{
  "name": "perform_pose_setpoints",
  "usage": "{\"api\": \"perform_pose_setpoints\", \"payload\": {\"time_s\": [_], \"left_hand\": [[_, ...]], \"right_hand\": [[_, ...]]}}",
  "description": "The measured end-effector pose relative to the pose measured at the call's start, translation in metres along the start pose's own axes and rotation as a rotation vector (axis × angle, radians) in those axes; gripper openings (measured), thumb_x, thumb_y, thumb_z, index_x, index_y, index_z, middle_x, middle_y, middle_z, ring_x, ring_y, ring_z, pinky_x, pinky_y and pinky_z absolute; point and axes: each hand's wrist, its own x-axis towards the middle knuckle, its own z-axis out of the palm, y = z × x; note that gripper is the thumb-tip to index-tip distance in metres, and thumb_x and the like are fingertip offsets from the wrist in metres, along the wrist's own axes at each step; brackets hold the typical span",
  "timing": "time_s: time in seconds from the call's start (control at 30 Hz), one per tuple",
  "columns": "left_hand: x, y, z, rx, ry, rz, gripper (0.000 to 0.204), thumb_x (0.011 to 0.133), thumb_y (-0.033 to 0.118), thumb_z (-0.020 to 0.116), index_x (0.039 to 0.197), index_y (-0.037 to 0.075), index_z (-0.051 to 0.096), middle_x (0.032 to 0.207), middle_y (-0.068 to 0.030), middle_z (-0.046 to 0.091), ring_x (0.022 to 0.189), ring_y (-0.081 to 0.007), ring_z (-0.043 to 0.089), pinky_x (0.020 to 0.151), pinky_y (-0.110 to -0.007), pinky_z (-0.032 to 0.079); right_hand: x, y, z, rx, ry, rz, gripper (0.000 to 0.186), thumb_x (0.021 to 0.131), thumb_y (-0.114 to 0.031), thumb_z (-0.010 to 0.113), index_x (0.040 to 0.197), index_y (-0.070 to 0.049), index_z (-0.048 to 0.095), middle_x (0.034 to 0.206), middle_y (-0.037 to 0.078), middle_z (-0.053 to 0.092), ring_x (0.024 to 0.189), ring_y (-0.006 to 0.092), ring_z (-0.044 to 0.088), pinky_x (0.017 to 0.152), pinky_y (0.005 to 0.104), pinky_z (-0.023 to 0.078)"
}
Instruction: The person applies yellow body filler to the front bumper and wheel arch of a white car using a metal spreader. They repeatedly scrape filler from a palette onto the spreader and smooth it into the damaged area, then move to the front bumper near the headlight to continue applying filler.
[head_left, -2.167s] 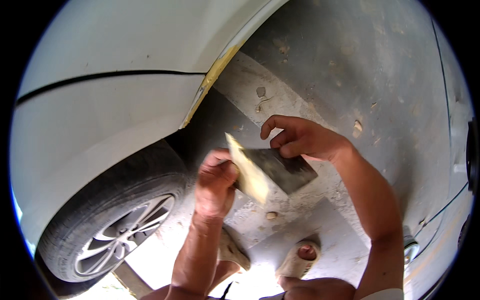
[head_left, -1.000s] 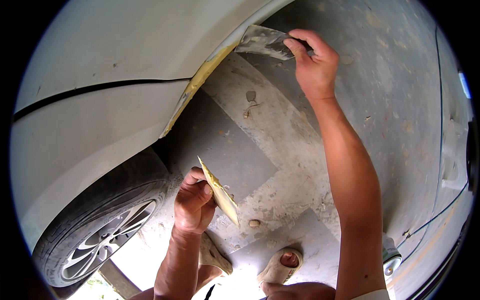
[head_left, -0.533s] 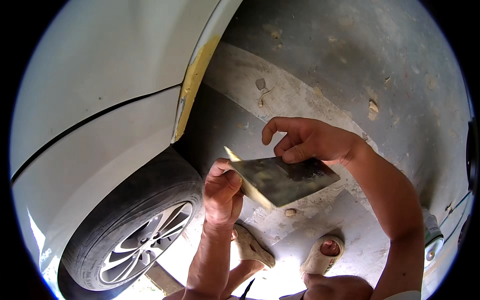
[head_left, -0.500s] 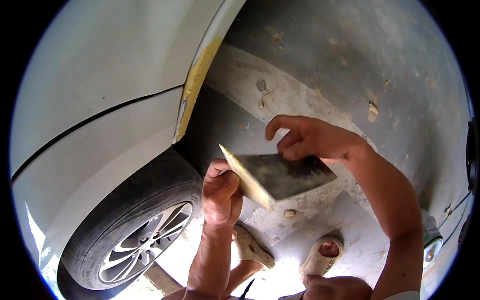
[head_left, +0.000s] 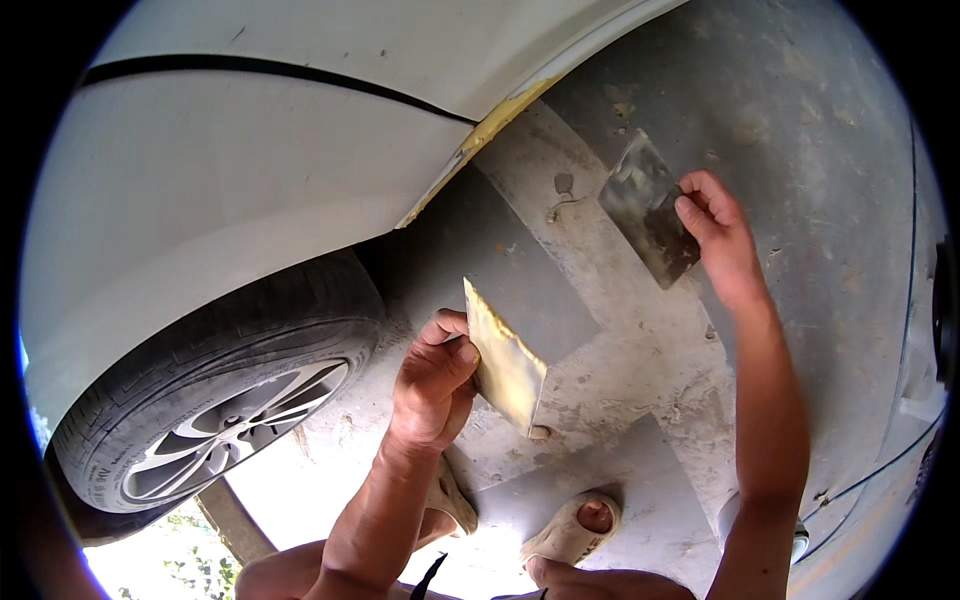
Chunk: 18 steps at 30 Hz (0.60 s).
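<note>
My left hand is closed around the edge of a flat rectangular putty board, pinched between thumb and fingers. Soft yellow filler is smeared over its face and built up along its upper edge. Farther right and higher, my right hand grips a thin dark grey spreader by its right side. Pale smears mark the spreader, which is apart from the board. Ahead of both hands, a strip of yellow filler runs along the lower edge of a white car panel.
At the left, below the panel, is a car wheel with silver spokes and a black tyre. Under me lies a grey, stained concrete floor. A beige sandal is on my foot. Dark cable runs across the floor at the lower right.
My right hand has swung up and right with the spreader, away from the board. The left hand still holds the board, now turned more upright. The view has shifted, so the car appears rotated.
</note>
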Motion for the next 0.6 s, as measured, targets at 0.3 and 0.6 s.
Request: {"api": "perform_pose_setpoints", "payload": {"time_s": [0.3,0.6], "left_hand": [[-0.007,-0.019,0.041,0.044,-0.012,0.214,0.037,0.092,0.004,0.050,0.127,0.007,0.038,0.105,-0.0083,0.060,0.097,-0.0131,0.056,0.086,-0.028,0.044],[-0.011,-0.020,0.132,-0.296,-0.166,0.321,0.023,0.089,0.004,0.054,0.112,0.004,0.058,0.111,-0.0054,0.061,0.104,-0.0174,0.056,0.099,-0.038,0.039]], "right_hand": [[-0.088,-0.029,0.004,0.800,0.213,0.179,0.030,0.085,0.005,0.053,0.115,0.000,0.053,0.103,0.006,0.061,0.095,0.0134,0.057,0.084,0.0268,0.045],[-0.150,-0.090,-0.002,1.094,0.394,0.299,0.018,0.087,-0.001,0.058,0.102,-0.009,0.054,0.094,-0.001,0.059,0.086,0.0093,0.056,0.073,0.0265,0.047]]}}
